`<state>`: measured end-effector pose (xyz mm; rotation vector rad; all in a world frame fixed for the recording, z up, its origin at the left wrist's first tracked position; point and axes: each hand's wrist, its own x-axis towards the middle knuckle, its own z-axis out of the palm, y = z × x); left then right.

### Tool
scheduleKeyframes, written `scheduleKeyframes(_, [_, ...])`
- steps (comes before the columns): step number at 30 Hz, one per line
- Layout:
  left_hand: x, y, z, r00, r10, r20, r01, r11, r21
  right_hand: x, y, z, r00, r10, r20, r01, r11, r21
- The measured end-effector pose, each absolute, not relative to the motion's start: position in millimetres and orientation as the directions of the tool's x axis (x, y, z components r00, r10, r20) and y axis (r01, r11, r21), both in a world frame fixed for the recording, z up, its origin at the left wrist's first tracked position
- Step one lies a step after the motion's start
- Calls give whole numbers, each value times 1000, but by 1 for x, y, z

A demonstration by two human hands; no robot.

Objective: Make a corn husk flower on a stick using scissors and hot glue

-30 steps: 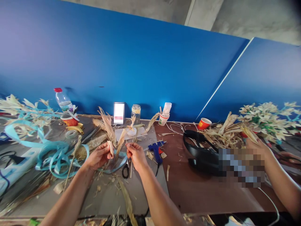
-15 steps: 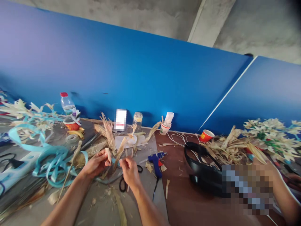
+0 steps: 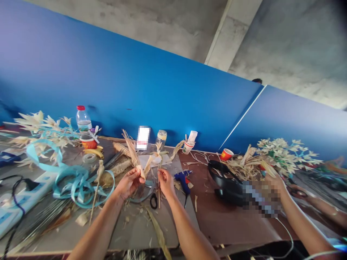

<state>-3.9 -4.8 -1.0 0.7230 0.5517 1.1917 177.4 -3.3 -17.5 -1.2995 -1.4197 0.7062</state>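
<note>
My left hand (image 3: 130,183) is closed in a pinch on a short, pale piece of corn husk (image 3: 141,172). Close by on its right, my right hand (image 3: 166,183) has its thumb and fingers pressed together; whatever is between them is too small to make out. Just below and between the hands lie scissors with black handles (image 3: 153,201). Behind them, a pale husk flower (image 3: 158,154) rests by a white sheet (image 3: 165,162) among dry husk strips. A blue glue gun (image 3: 183,182) lies to the right of my right hand.
Coiled light-blue ribbon (image 3: 63,189), a power strip (image 3: 32,198) and a water bottle (image 3: 83,121) are on the left. Rightward are a paper cup (image 3: 188,146), a red cup (image 3: 226,154), a black visor-like object (image 3: 225,184), white flowers (image 3: 282,155) and another person's hand (image 3: 273,180).
The view has tilted and shifted, bringing the table's front edge in. Both hands appear farther right in the picture. The husk piece in my left hand leans differently.
</note>
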Motion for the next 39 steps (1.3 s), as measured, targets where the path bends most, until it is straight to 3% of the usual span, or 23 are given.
scheduleKeyframes(7, [-8, 1, -2, 215, 972, 95, -788, 115, 604, 162, 11, -1, -10, 994, 113, 304, 110, -946])
scheduleKeyframes(11, [-11, 3, -3, 161, 982, 99, -819, 77, 568, 143, 26, 9, -131, 990, 58, 457, 112, -882])
scheduleKeyframes(18, [-12, 0, 4, 161, 980, 118, -837, 73, 542, 113, 37, 30, -170, 975, 144, 510, 212, -833])
scheduleKeyframes(22, [-11, -3, 6, 208, 962, 175, -834, 81, 545, 103, 39, 42, -249, 920, 303, 418, 384, -824])
scheduleKeyframes(26, [-9, -4, 5, 235, 958, 164, -799, 94, 593, 110, 31, 36, -141, 927, 349, 354, 376, -856])
scheduleKeyframes(30, [-3, -4, 5, 251, 961, 118, -743, 114, 660, 148, 5, 19, -3, 975, 222, 445, 200, -873])
scheduleKeyframes(35, [7, -4, 3, 323, 945, -56, -526, 228, 819, 204, -35, 8, -46, 977, 210, 749, 173, -640])
scheduleKeyframes(39, [13, -5, 1, 327, 941, -84, -488, 244, 838, 220, -52, 6, -175, 950, 258, 845, 279, -456])
